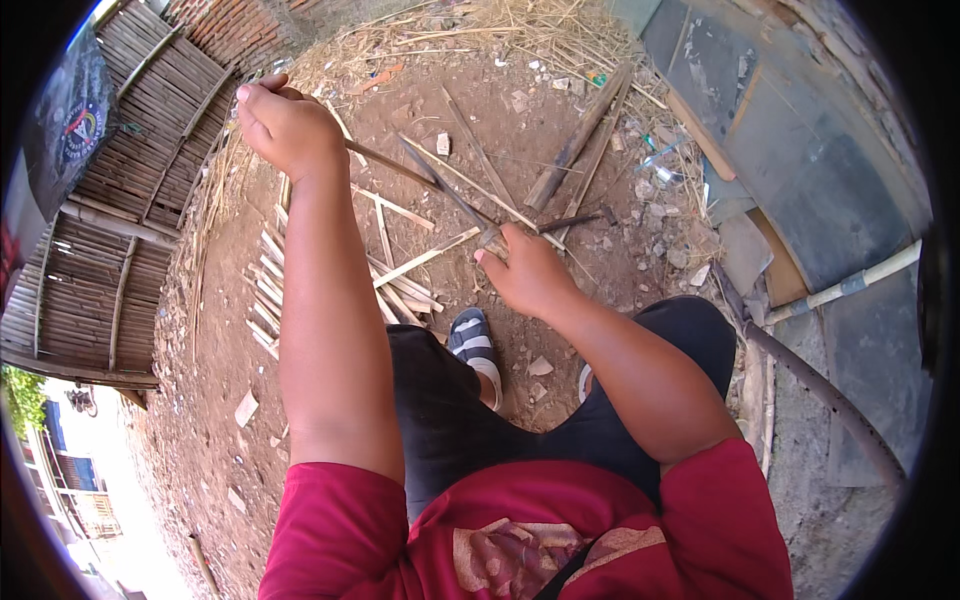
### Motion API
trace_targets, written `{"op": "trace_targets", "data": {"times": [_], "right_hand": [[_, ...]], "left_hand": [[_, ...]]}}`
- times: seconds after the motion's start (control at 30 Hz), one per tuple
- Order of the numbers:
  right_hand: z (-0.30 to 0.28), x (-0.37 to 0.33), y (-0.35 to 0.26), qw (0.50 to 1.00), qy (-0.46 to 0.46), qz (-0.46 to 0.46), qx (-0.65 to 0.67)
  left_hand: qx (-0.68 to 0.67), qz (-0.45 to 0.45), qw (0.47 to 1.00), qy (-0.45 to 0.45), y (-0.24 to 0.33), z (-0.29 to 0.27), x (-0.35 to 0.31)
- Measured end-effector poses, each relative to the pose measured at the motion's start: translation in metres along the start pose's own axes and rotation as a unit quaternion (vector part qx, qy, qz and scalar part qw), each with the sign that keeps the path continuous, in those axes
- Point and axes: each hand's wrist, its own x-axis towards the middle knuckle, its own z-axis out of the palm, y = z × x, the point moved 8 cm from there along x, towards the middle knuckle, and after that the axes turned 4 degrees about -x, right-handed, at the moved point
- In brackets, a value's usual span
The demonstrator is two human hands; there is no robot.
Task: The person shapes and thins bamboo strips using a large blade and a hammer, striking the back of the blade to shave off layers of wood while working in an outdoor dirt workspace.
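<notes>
My left hand [290, 125] is raised at the upper left, its fingers closed around a thin brown stick [392, 163]. The stick comes out behind my wrist and slants down to the right. My right hand [525, 270] grips the handle of a long-bladed knife [447, 188], most of the handle hidden in my fist. Its dark blade points up and to the left, and in this view it crosses the stick. Pale split wood strips [405, 290] lie in a loose pile on the dirt below the blade and beside my left forearm.
Thick wooden poles [578, 140] lie on the dirt ahead, with dry straw [480, 30] beyond. A woven bamboo wall [85, 275] stands at the left. Large grey panels [800, 150] lean at the right, near a curved dark pole [825, 385]. My sandalled foot [472, 345] is below the knife.
</notes>
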Motion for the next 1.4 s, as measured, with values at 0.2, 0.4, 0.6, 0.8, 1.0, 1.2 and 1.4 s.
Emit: {"op": "trace_targets", "data": {"times": [0.2,0.4,0.6,0.8,1.0,1.2,1.4], "right_hand": [[-0.048,-0.004,-0.041,0.992,0.039,-0.022,0.12],[0.006,-0.001,-0.004,0.996,-0.077,0.034,-0.007],[-0.036,0.004,-0.023,0.995,0.003,0.038,0.097],[0.002,-0.006,-0.003,0.998,-0.058,0.023,0.013],[-0.016,0.001,-0.015,0.998,-0.028,0.028,0.057],[-0.028,-0.005,-0.024,0.996,0.018,-0.013,0.086],[-0.005,0.003,-0.004,0.998,-0.042,0.042,0.036]], "left_hand": [[0.013,0.018,1.0,-0.019,0.01,-0.005,-0.002],[0.006,0.018,1.0,-0.003,0.004,-0.001,-0.002],[0.008,0.021,0.999,-0.038,0.008,-0.005,-0.002],[0.0,0.004,1.0,-0.028,0.003,0.002,-0.01],[0.004,-0.01,1.0,-0.027,0.005,-0.012,-0.009],[0.003,0.018,0.999,-0.037,0.008,-0.001,-0.011],[-0.004,-0.013,1.0,-0.023,0.002,-0.008,-0.008]]}}
